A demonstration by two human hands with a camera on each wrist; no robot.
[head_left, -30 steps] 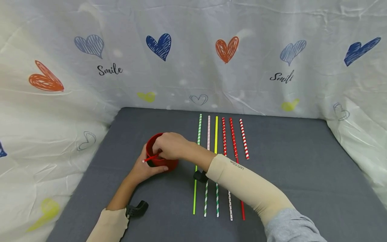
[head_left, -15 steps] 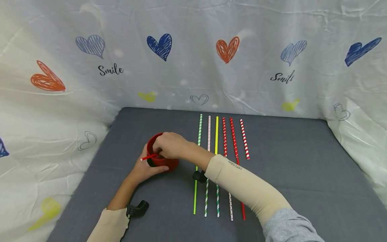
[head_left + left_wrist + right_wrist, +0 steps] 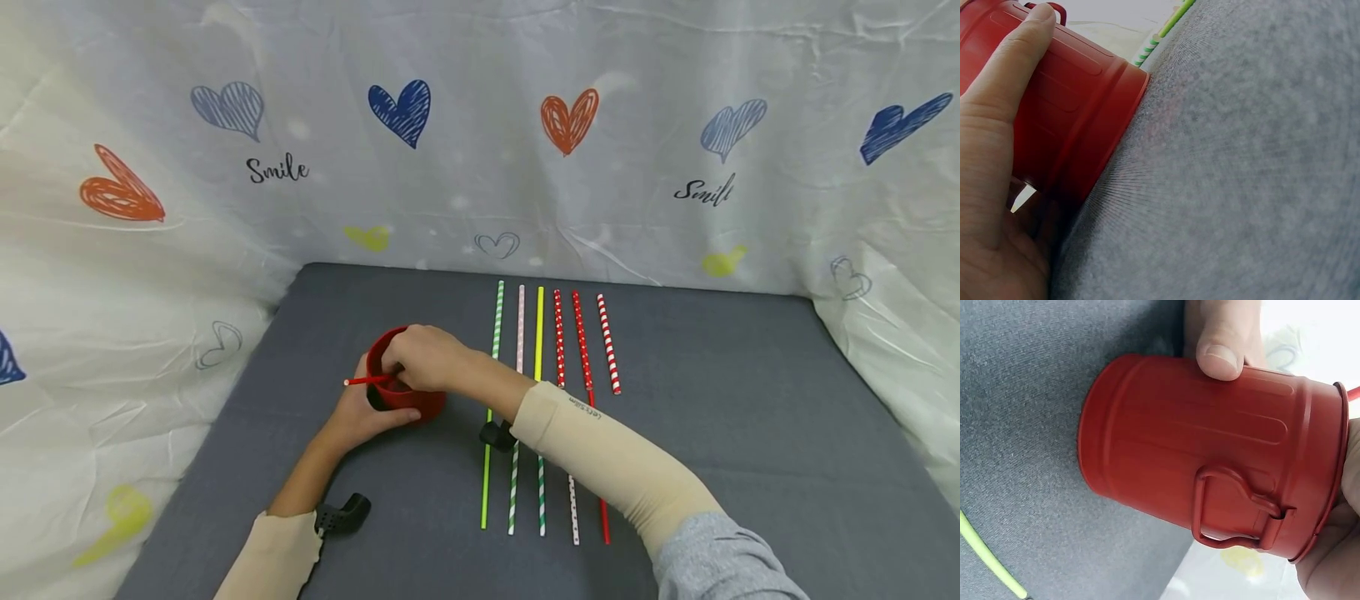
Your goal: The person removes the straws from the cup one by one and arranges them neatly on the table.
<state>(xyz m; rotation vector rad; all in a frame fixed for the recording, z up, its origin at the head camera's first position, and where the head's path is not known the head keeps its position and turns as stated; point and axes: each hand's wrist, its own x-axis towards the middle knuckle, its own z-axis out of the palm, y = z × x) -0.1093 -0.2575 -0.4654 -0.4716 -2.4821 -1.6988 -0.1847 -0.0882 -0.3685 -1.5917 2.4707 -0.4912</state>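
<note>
A red metal bucket (image 3: 431, 407) with a wire handle stands on the grey cloth, left of the straws. My left hand (image 3: 362, 417) grips its side, with the thumb along the near wall. My right hand (image 3: 427, 358) reaches over the rim, its fingers curled inside the mouth and partly hidden. From those fingers a red paper straw (image 3: 365, 381) sticks out to the left across the rim; the fingers appear to pinch it, though its inner end is hidden. The right wrist view has the bucket's wall (image 3: 1197, 431) and the left thumb (image 3: 1221, 353) pressed on it.
Paper straws lie in lengthwise lines right of the bucket, including a yellow straw (image 3: 539, 329), a light green straw (image 3: 485, 492) and a red-white striped straw (image 3: 608, 343). My right forearm crosses above several. A printed white curtain (image 3: 480, 125) hangs behind the table.
The free end of the red straw has swung slightly left and away from me, so it now lies nearly level. The bucket and both hands have hardly moved.
</note>
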